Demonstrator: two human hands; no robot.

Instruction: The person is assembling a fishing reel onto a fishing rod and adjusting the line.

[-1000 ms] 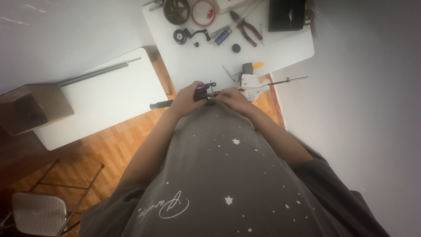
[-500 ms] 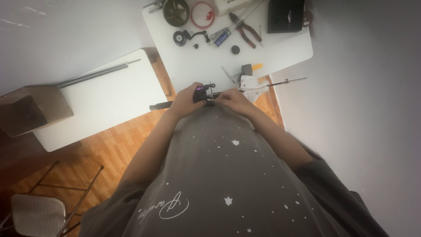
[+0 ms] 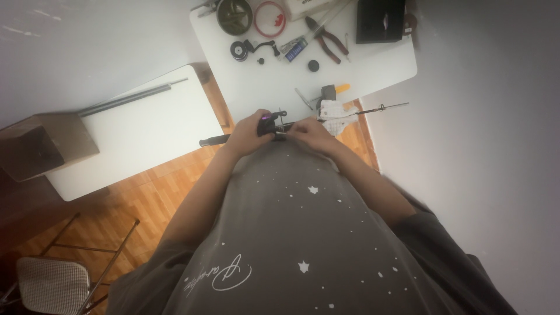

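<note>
Both hands meet just in front of the chest, above the near edge of the table [image 3: 373, 81]. The left hand [image 3: 248, 131] is wrapped around a small black device [image 3: 269, 124] with a faint purple glow on it. The right hand [image 3: 309, 133] has its fingertips pinched at the device's right side, where a thin rod [image 3: 382, 108] runs out.

The step in hand looks like fitting or adjusting a small part on the device, one hand steadying and the other doing the fine work. The next move probably calls for a firm left grip and small, exact finger motion on the right.

The assembly's long axis lies left to right: a dark handle [image 3: 213, 140] sticks out left of the left hand, and the rod points right and slightly far.

Just beyond the right hand lies a white paper piece [image 3: 335, 111]. Farther off on the table are pliers [image 3: 326, 38], a red ring [image 3: 269, 11], a round dark part [image 3: 234, 14] and a black box [image 3: 380, 20]. A second table [image 3: 146, 134] stands to the left, and a chair [image 3: 49, 283] sits near left.
</note>
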